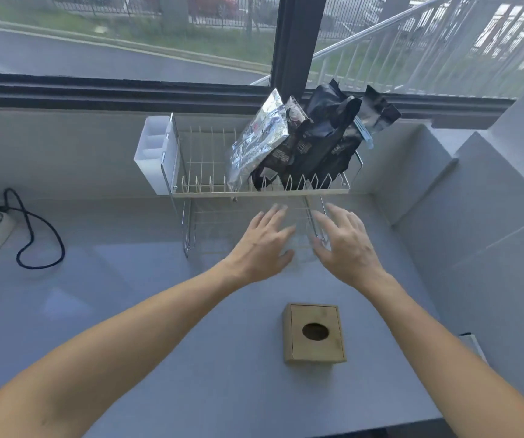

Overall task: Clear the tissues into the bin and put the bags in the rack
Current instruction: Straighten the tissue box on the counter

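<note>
Your left hand [262, 241] and right hand [346, 245] hover empty, fingers spread, over the surface [128, 295]; bags [301, 143] stand in the rack [254, 189], overlapping, lower tier blurred, wooden box [314, 333] near

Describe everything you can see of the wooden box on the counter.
The wooden box is a small, light tan cuboid that looks like bamboo or pale wood. Its top face has a dark oval hole in the middle, and nothing visibly sticks out of it. It stands flat on the grey counter, near the front edge, in front of the rack. Neither hand touches it.
</note>
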